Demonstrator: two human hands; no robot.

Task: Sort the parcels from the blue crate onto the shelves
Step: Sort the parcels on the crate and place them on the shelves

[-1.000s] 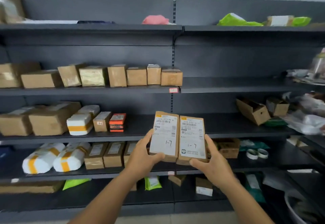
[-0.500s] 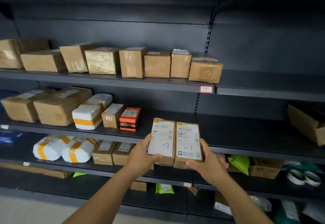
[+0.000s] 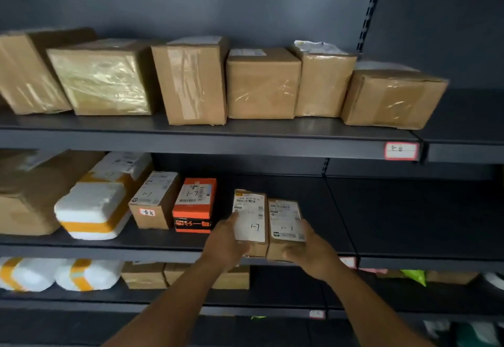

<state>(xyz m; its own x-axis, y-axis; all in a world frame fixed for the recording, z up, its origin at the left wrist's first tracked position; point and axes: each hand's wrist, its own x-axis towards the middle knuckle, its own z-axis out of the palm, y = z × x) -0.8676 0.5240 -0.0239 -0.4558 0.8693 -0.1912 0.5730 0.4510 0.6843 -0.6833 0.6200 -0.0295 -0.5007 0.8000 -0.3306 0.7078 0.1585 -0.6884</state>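
Note:
Two small brown parcels with white labels marked "1-7" are side by side over the front of the middle shelf (image 3: 381, 248). My left hand (image 3: 226, 243) grips the left parcel (image 3: 251, 218) from its left side. My right hand (image 3: 311, 248) grips the right parcel (image 3: 285, 222) from its right side. Both parcels are just right of an orange and black box (image 3: 195, 205) on that shelf. Whether the parcels rest on the shelf I cannot tell. The blue crate is out of view.
The upper shelf (image 3: 272, 131) carries a row of several taped brown boxes. Left on the middle shelf are a small brown box (image 3: 155, 199), a white foam box (image 3: 92, 210) with orange tape and large cartons. Bare shelf lies right of my hands. Lower shelf holds foam boxes and cartons.
My view has moved closer and left along the shelving. Both hands have carried the two parcels forward and down to the middle shelf, beside the orange box.

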